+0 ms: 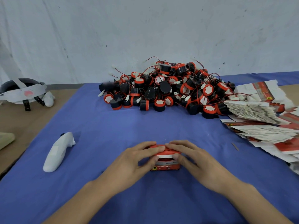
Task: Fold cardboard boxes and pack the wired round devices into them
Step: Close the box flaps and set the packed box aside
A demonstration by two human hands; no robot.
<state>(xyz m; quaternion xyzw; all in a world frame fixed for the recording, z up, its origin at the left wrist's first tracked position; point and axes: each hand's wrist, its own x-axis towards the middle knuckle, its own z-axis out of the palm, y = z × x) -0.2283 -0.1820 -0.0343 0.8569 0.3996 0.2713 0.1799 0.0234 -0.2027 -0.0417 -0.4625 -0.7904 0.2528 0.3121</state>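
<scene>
The red cardboard box [166, 166] lies crosswise on the table [113, 126] between both hands, with the left hand [137, 160] and right hand [192, 157] equally close, each gripping an end with fingers curled over the top flap.

Two hands, the left hand [134, 160] and the right hand [192, 157], are gripping one red box [166, 166]. Round wired devices [166, 88] are lying heaped by the dozens, too many to count; flat box blanks [258, 113] likewise. One white controller [59, 151] and one headset [22, 92] are sitting aside.
</scene>
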